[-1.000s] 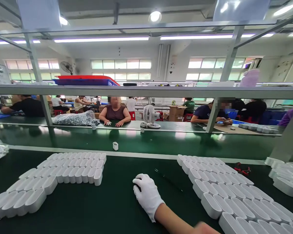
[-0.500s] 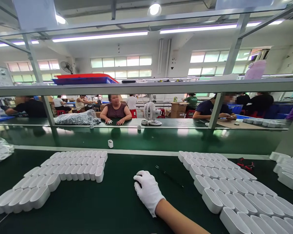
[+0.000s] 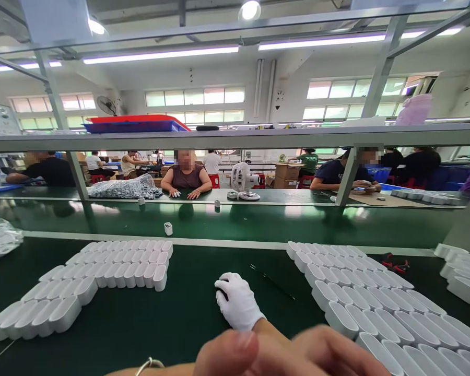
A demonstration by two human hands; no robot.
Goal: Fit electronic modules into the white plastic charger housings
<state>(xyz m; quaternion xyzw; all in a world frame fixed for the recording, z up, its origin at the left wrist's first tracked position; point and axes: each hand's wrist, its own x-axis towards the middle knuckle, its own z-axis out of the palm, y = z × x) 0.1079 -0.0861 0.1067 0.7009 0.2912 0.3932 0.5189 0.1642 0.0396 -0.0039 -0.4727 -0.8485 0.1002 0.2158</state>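
My right hand (image 3: 237, 300), in a white glove, rests palm down on the dark green tabletop (image 3: 152, 329). Its fingers are loosely bent with a gap by the thumb, and nothing shows in it. My bare left hand (image 3: 274, 355), a ring-like bracelet (image 3: 151, 363) at its wrist, reaches across the bottom of the view in front of the right forearm. Thumb and fingers are apart, slightly blurred, with nothing seen between them. A thin dark tweezers-like tool (image 3: 274, 283) lies just right of the glove. Rows of white oval cups (image 3: 370, 297) stand to the right, with more white cups (image 3: 119, 269) on the left.
A green conveyor belt (image 3: 258, 224) runs behind the table, carrying a small white part (image 3: 168, 228). Red-handled pliers (image 3: 395, 262) lie beyond the right rows. A clear plastic bag (image 3: 2, 241) sits far left. A co-worker (image 3: 186, 177) sits opposite, near a white fan (image 3: 241, 180).
My left hand has come into view from below, across the right forearm. My gloved right hand stays nearly still. Small white parts on the belt have shifted left.
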